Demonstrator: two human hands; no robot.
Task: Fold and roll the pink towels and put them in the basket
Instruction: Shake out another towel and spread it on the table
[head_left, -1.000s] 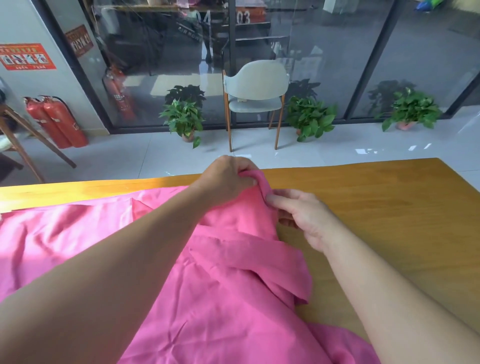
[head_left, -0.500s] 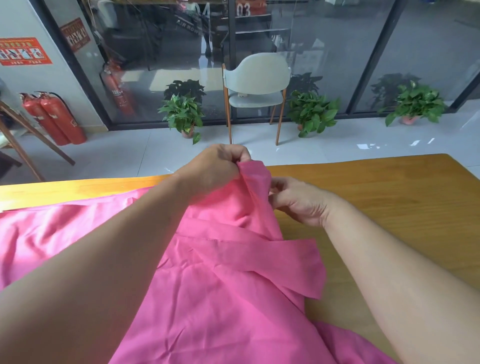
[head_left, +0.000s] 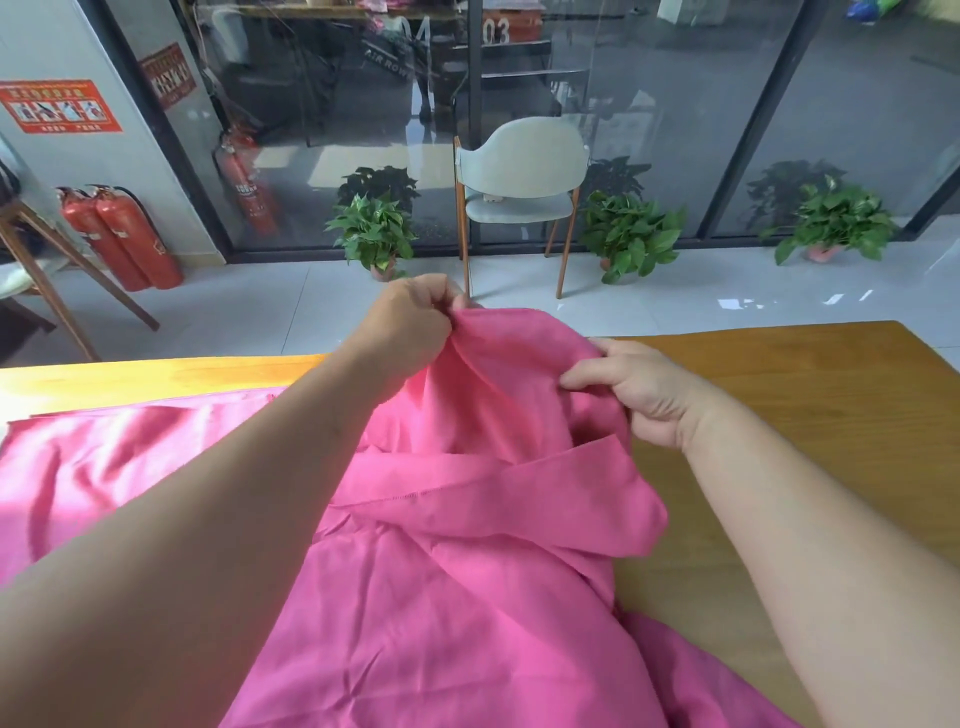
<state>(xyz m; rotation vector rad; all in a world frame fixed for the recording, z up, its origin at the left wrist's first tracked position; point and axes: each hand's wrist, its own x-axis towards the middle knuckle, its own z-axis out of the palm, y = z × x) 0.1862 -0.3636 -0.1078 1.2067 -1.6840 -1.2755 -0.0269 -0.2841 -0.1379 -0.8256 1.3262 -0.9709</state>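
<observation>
Both hands are on the pink towel, gripping its raised far edge above the worktop. Left hand has the fabric bunched in curled fingers at the top left of the lifted part. Right hand pinches the same edge further right, thumb on the near face, fingers tucked behind the cloth. Hands are apart, with a short stretch of towel between them. Below the grip the towel hangs in folds; a hemmed band with visible stitching crosses diagonally under the right hand. The rest lies spread and wrinkled over the left and near parts of the worktop, running out of frame at the bottom. Right side of the wooden worktop is bare wood. Basket isn't in view. Behind the worktop: tiled floor, a grey chair with wooden legs against a glass wall, three potted plants along the glass, two red fire extinguishers at far left.
</observation>
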